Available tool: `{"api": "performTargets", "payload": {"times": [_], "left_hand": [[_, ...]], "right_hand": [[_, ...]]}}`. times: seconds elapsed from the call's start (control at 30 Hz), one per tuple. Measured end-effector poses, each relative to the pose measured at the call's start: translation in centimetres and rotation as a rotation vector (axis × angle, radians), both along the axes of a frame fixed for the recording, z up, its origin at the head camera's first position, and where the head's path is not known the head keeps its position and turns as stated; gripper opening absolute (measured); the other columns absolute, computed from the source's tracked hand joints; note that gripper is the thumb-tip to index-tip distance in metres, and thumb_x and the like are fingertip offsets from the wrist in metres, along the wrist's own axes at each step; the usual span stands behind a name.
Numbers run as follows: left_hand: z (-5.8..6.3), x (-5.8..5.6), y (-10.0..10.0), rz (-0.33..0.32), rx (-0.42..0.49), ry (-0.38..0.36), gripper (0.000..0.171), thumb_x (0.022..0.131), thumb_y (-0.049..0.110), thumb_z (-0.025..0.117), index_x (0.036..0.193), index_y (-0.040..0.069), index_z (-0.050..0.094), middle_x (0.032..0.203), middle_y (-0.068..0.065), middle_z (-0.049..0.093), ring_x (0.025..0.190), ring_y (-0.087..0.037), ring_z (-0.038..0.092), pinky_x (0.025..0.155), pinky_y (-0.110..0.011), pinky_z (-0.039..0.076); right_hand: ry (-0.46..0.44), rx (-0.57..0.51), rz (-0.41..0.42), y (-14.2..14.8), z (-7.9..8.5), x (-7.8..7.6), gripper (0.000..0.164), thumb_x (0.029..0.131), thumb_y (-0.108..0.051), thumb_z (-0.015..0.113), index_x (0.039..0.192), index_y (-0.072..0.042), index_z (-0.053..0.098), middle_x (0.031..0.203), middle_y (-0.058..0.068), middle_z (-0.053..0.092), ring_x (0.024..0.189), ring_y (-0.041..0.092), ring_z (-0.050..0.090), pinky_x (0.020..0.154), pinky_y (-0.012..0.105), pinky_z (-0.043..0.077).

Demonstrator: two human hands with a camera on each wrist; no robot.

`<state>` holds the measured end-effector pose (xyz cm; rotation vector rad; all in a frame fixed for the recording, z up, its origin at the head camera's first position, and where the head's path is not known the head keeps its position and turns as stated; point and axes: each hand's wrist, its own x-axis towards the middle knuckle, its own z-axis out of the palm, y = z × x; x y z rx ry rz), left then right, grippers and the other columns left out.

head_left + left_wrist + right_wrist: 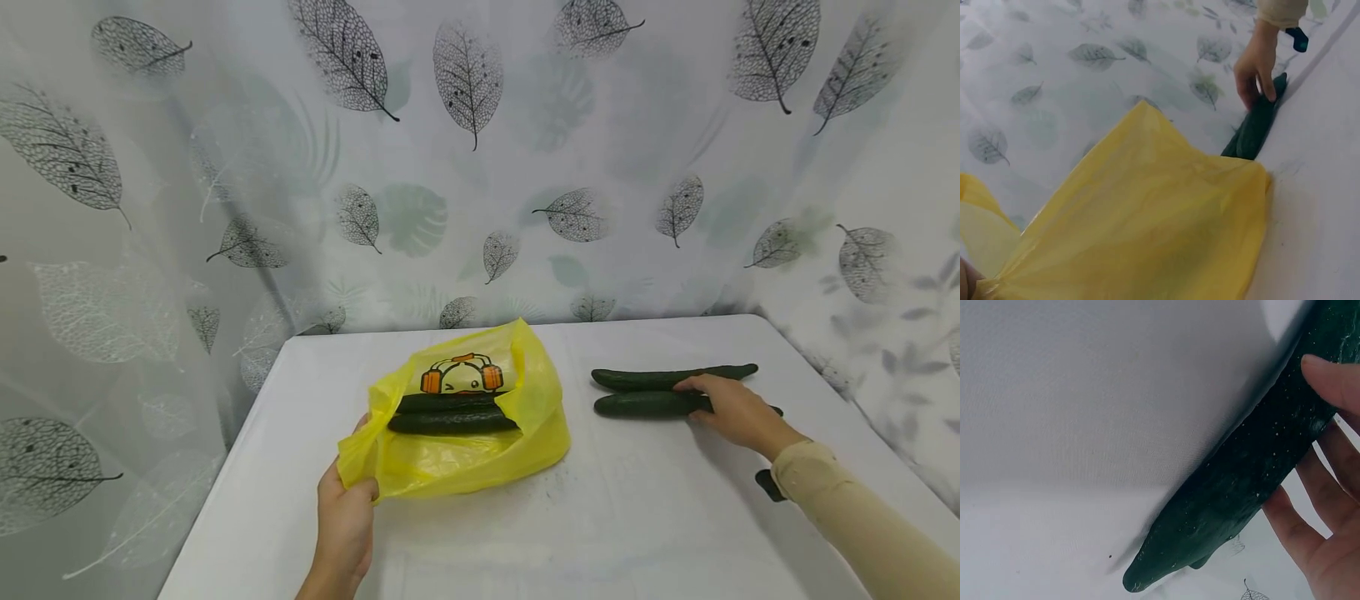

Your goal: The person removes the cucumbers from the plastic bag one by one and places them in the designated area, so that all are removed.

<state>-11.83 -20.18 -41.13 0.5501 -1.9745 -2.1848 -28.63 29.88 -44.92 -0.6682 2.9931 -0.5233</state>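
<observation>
My left hand (347, 521) grips the edge of a yellow plastic bag (465, 479), holding its mouth open toward me. Two dark green cucumbers (453, 422) lie inside, below a printed cartoon face with orange headphones. On the right of the table, my right hand (738, 417) has its thumb and fingers on opposite sides of the nearer loose cucumber (641, 406). Behind it lies a second cucumber (626, 381), almost parallel. In the right wrist view, the thumb presses one side of the held cucumber (1229, 487) and the fingers touch the other. The bag hides most of the left hand in the left wrist view.
A white-covered table (600, 533) carries everything. Behind it and at both sides hangs a leaf-patterned curtain (510, 183). A small dark object (768, 485) shows below the right sleeve (847, 508).
</observation>
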Motion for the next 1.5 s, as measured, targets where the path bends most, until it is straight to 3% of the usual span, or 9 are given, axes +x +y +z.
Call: {"api": "performTargets", "payload": {"times": [0.17,0.4,0.5,0.67,0.87,0.97,1.27,1.5], "left_hand": [[0.0,0.1,0.0,-0.013,-0.019,0.0,0.088,0.075,-0.022,0.035,0.159,0.0,0.024,0.164,0.001,0.025,0.142,-0.024,0.028,0.116,-0.045,0.027],[-0.2,0.2,0.0,-0.033,-0.049,0.019,0.083,0.079,-0.02,0.036,0.159,0.001,0.024,0.164,0.0,0.024,0.141,-0.022,0.03,0.112,-0.037,0.033],[-0.3,0.2,-0.1,-0.044,-0.064,0.036,0.081,0.081,-0.019,0.036,0.159,0.002,0.025,0.164,0.001,0.024,0.143,-0.02,0.027,0.112,-0.034,0.033],[-0.4,0.3,-0.1,-0.05,-0.092,0.048,0.079,0.082,-0.019,0.035,0.158,0.001,0.027,0.164,0.001,0.025,0.148,-0.02,0.022,0.119,-0.041,0.026],[-0.3,0.4,-0.2,-0.083,-0.135,0.038,0.056,0.103,-0.007,0.036,0.158,0.002,0.028,0.164,0.0,0.027,0.15,-0.022,0.018,0.121,-0.045,0.021],[-0.3,0.5,-0.3,-0.092,-0.139,0.025,0.051,0.108,0.001,0.037,0.158,0.002,0.028,0.164,-0.001,0.025,0.151,-0.023,0.016,0.121,-0.045,0.021],[-0.3,0.3,-0.4,-0.094,-0.146,0.018,0.049,0.109,0.006,0.037,0.158,0.002,0.029,0.164,-0.005,0.026,0.151,-0.026,0.018,0.12,-0.048,0.022],[-0.3,0.3,-0.4,-0.071,-0.14,0.02,0.049,0.109,0.006,0.037,0.157,0.002,0.029,0.164,-0.005,0.026,0.151,-0.025,0.018,0.12,-0.047,0.022]], "right_hand": [[-0.031,-0.023,-0.041,0.0,0.3,0.2,0.049,0.09,-0.02,0.077,0.132,0.0,0.062,0.133,0.026,0.059,0.126,0.051,0.048,0.099,0.067,0.041],[0.035,-0.055,-0.079,-1.3,1.3,0.4,0.067,0.092,-0.056,0.068,0.134,-0.004,0.062,0.131,0.022,0.062,0.123,0.045,0.053,0.097,0.066,0.043],[0.091,-0.065,-0.071,-2.3,1.8,0.4,0.067,0.092,-0.06,0.066,0.134,-0.008,0.063,0.131,0.017,0.061,0.12,0.042,0.056,0.096,0.064,0.045],[0.142,-0.091,-0.045,-4.6,2.9,0.4,0.066,0.091,-0.062,0.065,0.135,-0.014,0.062,0.135,0.011,0.058,0.122,0.039,0.055,0.096,0.063,0.045],[0.185,-0.107,0.029,-8.3,4.4,0.4,0.063,0.092,-0.06,0.066,0.135,-0.014,0.062,0.138,0.009,0.055,0.124,0.036,0.054,0.097,0.061,0.046],[0.193,-0.122,0.069,-10.6,5.4,0.6,0.064,0.091,-0.061,0.067,0.136,-0.016,0.061,0.139,0.007,0.055,0.123,0.033,0.054,0.098,0.06,0.047],[0.164,-0.179,0.246,-18.6,8.0,1.6,0.084,0.082,-0.076,0.064,0.142,-0.018,0.057,0.143,0.001,0.052,0.126,0.028,0.054,0.1,0.054,0.049],[0.08,-0.265,0.363,-24.1,8.8,2.5,0.08,0.082,-0.077,0.062,0.144,-0.027,0.054,0.146,-0.007,0.048,0.13,0.02,0.051,0.104,0.049,0.047]]}}
